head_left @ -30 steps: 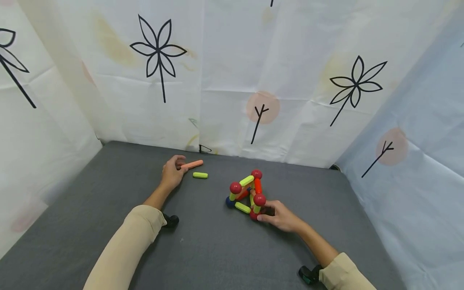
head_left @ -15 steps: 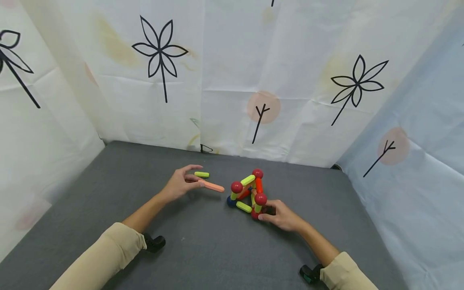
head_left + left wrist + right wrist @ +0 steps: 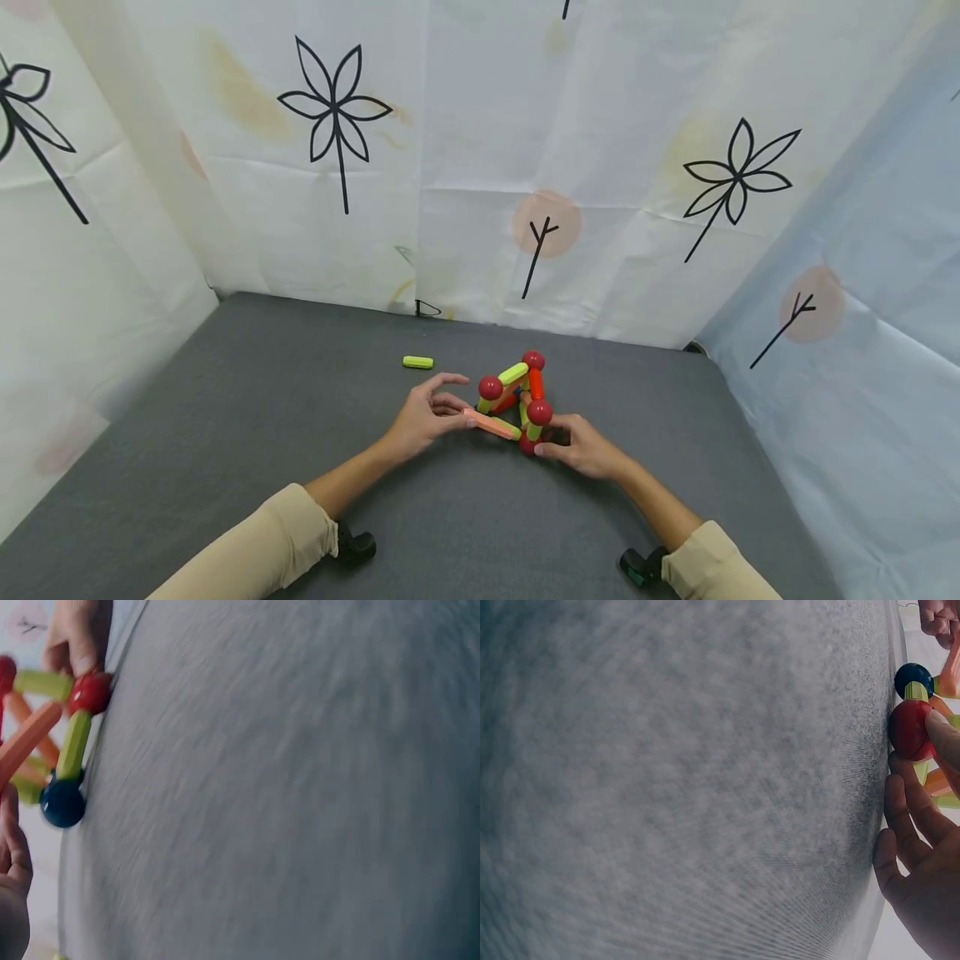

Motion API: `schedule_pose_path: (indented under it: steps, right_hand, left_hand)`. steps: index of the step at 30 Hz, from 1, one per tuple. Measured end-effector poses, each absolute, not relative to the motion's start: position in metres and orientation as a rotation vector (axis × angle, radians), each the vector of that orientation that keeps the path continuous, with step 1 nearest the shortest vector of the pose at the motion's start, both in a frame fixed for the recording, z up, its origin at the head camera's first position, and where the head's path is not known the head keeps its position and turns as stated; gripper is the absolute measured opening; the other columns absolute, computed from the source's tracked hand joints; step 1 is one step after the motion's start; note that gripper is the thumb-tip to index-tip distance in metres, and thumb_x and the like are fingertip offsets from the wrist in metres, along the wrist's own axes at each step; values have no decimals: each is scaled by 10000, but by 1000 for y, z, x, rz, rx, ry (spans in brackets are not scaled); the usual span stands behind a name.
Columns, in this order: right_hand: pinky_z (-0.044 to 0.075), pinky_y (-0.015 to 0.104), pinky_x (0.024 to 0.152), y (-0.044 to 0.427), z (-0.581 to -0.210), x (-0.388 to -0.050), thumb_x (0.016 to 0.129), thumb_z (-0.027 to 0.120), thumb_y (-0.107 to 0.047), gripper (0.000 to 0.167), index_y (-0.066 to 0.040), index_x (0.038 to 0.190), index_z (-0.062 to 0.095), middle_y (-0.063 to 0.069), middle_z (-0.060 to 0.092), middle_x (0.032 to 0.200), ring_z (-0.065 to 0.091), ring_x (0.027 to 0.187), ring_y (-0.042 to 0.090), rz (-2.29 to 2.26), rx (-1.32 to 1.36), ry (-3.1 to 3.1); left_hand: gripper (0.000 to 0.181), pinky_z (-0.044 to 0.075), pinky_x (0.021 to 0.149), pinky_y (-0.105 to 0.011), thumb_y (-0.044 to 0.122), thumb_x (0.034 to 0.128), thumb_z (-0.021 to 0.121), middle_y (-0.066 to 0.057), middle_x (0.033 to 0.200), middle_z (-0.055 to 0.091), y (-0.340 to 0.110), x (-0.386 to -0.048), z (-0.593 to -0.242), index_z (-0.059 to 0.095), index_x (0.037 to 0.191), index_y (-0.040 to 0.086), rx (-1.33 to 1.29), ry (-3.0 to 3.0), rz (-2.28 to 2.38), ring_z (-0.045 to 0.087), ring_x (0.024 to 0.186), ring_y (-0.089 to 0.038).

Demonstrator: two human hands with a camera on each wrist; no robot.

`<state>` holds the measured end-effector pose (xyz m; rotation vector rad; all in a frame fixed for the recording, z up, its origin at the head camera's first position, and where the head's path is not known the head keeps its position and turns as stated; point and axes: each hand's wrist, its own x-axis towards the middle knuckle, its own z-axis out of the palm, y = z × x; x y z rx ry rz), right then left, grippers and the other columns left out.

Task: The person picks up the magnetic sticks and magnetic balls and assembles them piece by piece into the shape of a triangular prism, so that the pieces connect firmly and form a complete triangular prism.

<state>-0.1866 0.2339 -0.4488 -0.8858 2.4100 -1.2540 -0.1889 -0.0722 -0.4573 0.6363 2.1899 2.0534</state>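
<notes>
In the head view my left hand (image 3: 423,421) pinches one end of a loose orange stick (image 3: 491,423) between thumb and fingers. The stick's other end reaches across the front of a small frame built from balls and sticks. Red balls (image 3: 491,387) sit at its upper corners, joined by a yellow-green stick (image 3: 514,372) and a red-orange stick (image 3: 536,384). My right hand (image 3: 588,450) holds the lower red ball (image 3: 911,729) at the near right corner, its thumb on the ball. A dark blue ball (image 3: 63,803) forms the near left base corner, largely hidden in the head view.
A single yellow-green stick (image 3: 417,362) lies on the grey table (image 3: 412,533), behind the left hand. White printed cloth (image 3: 465,125) hangs along the back and sides. Black devices (image 3: 356,546) are at both cuffs.
My left hand has picked the orange stick off the table and carried it right and nearer, over to the frame's front. The right hand stays at the same corner.
</notes>
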Motion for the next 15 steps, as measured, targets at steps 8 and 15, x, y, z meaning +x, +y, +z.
schedule_pose_path:
  steps: [8, 15]
  right_hand:
    - [527, 300, 780, 233, -448, -186, 930, 706, -114, 289, -8, 1197, 669, 78, 691, 1030, 607, 892, 215, -1250, -868, 2408]
    - [528, 286, 757, 232, -448, -185, 933, 702, -112, 284, -1, 1192, 670, 80, 690, 1005, 611, 869, 208, -1259, -876, 2408]
  left_hand:
    - [600, 565, 718, -239, -29, 774, 820, -188, 969, 701, -48, -182, -463, 544, 1307, -34, 545, 2280, 2165, 691, 868, -286]
    - [581, 553, 648, -229, 47, 773, 841, -187, 1035, 639, -37, -178, -463, 563, 1283, 58, 526, 2393, 2224, 715, 797, -203]
